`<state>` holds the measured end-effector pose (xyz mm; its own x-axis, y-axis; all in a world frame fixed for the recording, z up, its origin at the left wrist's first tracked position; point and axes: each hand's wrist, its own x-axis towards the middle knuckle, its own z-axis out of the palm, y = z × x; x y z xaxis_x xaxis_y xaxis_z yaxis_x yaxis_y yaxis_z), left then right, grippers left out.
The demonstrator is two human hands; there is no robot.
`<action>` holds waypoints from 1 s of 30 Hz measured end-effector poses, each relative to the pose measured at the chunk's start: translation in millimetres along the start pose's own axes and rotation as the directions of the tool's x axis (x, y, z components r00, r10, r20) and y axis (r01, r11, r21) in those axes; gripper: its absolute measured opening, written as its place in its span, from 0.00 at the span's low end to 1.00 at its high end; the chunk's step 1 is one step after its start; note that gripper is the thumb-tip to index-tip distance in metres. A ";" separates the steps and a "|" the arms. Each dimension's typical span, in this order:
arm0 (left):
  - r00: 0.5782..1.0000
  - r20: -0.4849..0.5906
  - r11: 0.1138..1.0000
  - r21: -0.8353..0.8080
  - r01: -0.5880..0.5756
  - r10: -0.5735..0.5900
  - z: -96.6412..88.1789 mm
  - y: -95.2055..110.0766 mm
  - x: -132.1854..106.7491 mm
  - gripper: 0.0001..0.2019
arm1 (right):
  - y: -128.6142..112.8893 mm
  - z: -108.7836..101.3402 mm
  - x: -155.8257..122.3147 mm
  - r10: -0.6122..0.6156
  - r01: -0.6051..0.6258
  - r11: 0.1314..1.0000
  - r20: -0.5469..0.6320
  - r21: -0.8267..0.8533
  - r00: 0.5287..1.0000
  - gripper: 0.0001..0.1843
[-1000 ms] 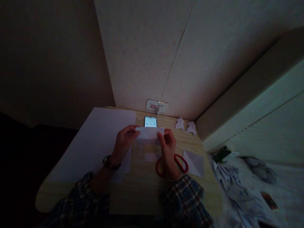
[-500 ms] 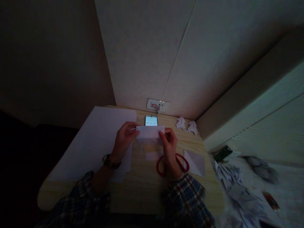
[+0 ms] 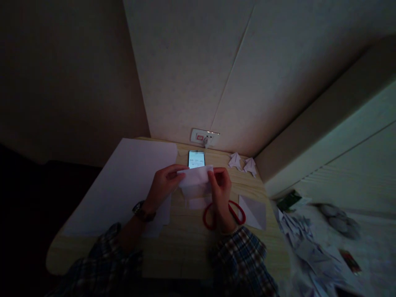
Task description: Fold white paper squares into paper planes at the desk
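A folded white sheet of paper (image 3: pixel 195 176) is held up between both hands above the table. My left hand (image 3: pixel 164 183) pinches its left end, thumb in front and fingers behind. At the right end, my right hand (image 3: pixel 220 185) grips the paper between thumb and curled fingers. Beneath my right wrist lie red-handled scissors (image 3: pixel 240 212), their blades hidden. A small white paper piece (image 3: pixel 199 203) rests on the table below the held sheet. Just behind the sheet is a lit phone (image 3: pixel 196 158) showing a timer, its lower edge covered.
A stack of white paper (image 3: pixel 130 177) covers the table's left side. Two folded paper figures (image 3: pixel 241 163) sit at the back right, and a creased paper (image 3: pixel 253 212) lies nearer. A wall socket (image 3: pixel 204 137) holds a plug. Beyond the right edge is a heap of folded papers (image 3: pixel 306 243).
The held paper has tilted, its left end dropping slightly, and more of the phone screen shows. My left hand has shifted a little lower and its fingers have straightened along the paper.
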<state>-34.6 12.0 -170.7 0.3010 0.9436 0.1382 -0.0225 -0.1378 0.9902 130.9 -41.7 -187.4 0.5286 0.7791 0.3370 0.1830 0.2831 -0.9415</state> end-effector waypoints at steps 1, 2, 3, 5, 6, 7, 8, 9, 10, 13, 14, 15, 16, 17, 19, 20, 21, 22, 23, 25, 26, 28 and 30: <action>1.000 -0.001 1.000 0.015 -0.010 0.010 0.1 1.1 -0.1 0.10 | 0.3 -0.1 -0.5 -0.002 0.002 1.000 0.002 -0.013 1.000 0.08; 1.000 -0.002 0.999 0.027 -0.017 0.017 0.2 2.0 -0.3 0.10 | 0.4 -0.3 -1.0 -0.005 0.005 1.000 0.005 -0.023 1.000 0.07; 1.000 -0.002 0.999 0.039 -0.022 0.022 0.2 2.7 -0.6 0.10 | 0.4 -0.4 -1.6 -0.008 0.008 0.999 0.010 -0.031 1.000 0.07; 0.999 0.010 0.997 0.075 -0.032 0.031 -0.1 2.9 -1.0 0.10 | 0.1 -0.7 -2.5 -0.021 0.022 0.999 0.024 -0.047 0.999 0.07; 0.999 0.022 0.994 0.099 -0.040 0.038 -0.3 2.3 -1.2 0.10 | -0.2 -0.8 -2.9 -0.029 0.031 0.998 0.034 -0.057 0.999 0.07; 0.998 0.037 0.991 0.124 -0.049 0.045 -0.5 1.3 -1.3 0.10 | -0.6 -0.8 -3.3 -0.037 0.040 0.997 0.043 -0.069 0.998 0.07; 0.997 0.051 0.988 0.144 -0.057 0.050 -0.8 0.1 -1.4 0.10 | -1.1 -0.9 -3.6 -0.043 0.047 0.996 0.051 -0.080 0.998 0.08; 0.997 0.065 0.986 0.159 -0.059 0.049 -1.2 -1.1 -1.3 0.10 | -1.7 -0.8 -3.8 -0.047 0.052 0.995 0.058 -0.088 0.997 0.08; 0.996 0.076 0.985 0.166 -0.055 0.043 -1.5 -2.3 -1.1 0.10 | -2.2 -0.8 -4.1 -0.047 0.053 0.994 0.063 -0.092 0.997 0.08; 0.995 0.097 0.986 0.162 -0.038 0.023 -2.7 -4.6 -0.2 0.10 | -4.0 -0.6 -4.6 -0.042 0.048 0.995 0.067 -0.092 0.997 0.07; 0.995 0.100 0.986 0.161 -0.034 0.018 -3.1 -4.9 0.2 0.10 | -4.5 -0.5 -4.7 -0.040 0.046 0.994 0.065 -0.094 0.997 0.07; 0.995 0.101 0.986 0.162 -0.031 0.014 -3.3 -4.9 0.5 0.11 | -4.8 -0.5 -4.9 -0.040 0.045 0.994 0.062 -0.095 0.997 0.07; 0.995 0.102 0.986 0.165 -0.029 0.012 -3.4 -4.6 0.7 0.11 | -5.0 -0.4 -5.0 -0.040 0.046 0.995 0.058 -0.094 0.997 0.07; 0.995 0.103 0.985 0.169 -0.026 0.009 -3.4 -4.1 0.9 0.11 | -5.0 -0.3 -5.1 -0.041 0.046 0.995 0.055 -0.093 0.998 0.08; 0.995 0.104 0.985 0.171 -0.021 0.003 -3.0 -2.6 0.8 0.11 | -4.6 -0.1 -5.3 -0.042 0.046 0.995 0.051 -0.089 0.998 0.08; 0.995 0.104 0.986 0.167 -0.019 0.001 -2.8 -1.7 0.7 0.11 | -4.3 -0.1 -5.4 -0.039 0.043 0.995 0.050 -0.087 0.998 0.08; 0.995 0.102 0.987 0.160 -0.017 0.000 -2.6 -0.8 0.6 0.11 | -4.0 0.1 -5.4 -0.036 0.040 0.996 0.049 -0.086 0.998 0.08; 0.995 0.100 0.988 0.156 -0.014 -0.001 -2.5 -0.1 0.6 0.11 | -3.7 0.2 -5.3 -0.033 0.037 0.996 0.046 -0.084 0.998 0.08; 0.995 0.098 0.988 0.154 -0.013 -0.002 -2.7 0.2 0.6 0.11 | -3.4 0.3 -5.2 -0.031 0.035 0.996 0.043 -0.083 0.999 0.08; 0.994 0.110 0.988 0.154 -0.009 -0.008 -3.7 -0.9 1.3 0.11 | -3.1 0.3 -4.6 -0.040 0.043 0.996 0.035 -0.079 0.999 0.08; 0.992 0.126 0.988 0.153 -0.007 -0.013 -4.6 -2.3 1.9 0.11 | -3.0 0.2 -4.1 -0.048 0.051 0.996 0.033 -0.077 0.998 0.07; 0.984 0.174 0.990 0.143 -0.002 -0.023 -6.7 -5.9 3.3 0.12 | -2.7 -0.3 -2.8 -0.059 0.062 0.995 0.038 -0.078 0.998 0.06; 0.976 0.217 0.989 0.145 0.000 -0.032 -8.3 -8.6 4.3 0.13 | -2.2 -1.2 -1.7 -0.054 0.060 0.995 0.067 -0.084 0.996 0.06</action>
<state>-41.1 19.8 -178.4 0.5016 0.8594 0.0989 0.1158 -0.1800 0.9768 130.6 -44.3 -185.9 0.4609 0.7986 0.3871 0.2831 0.2811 -0.9170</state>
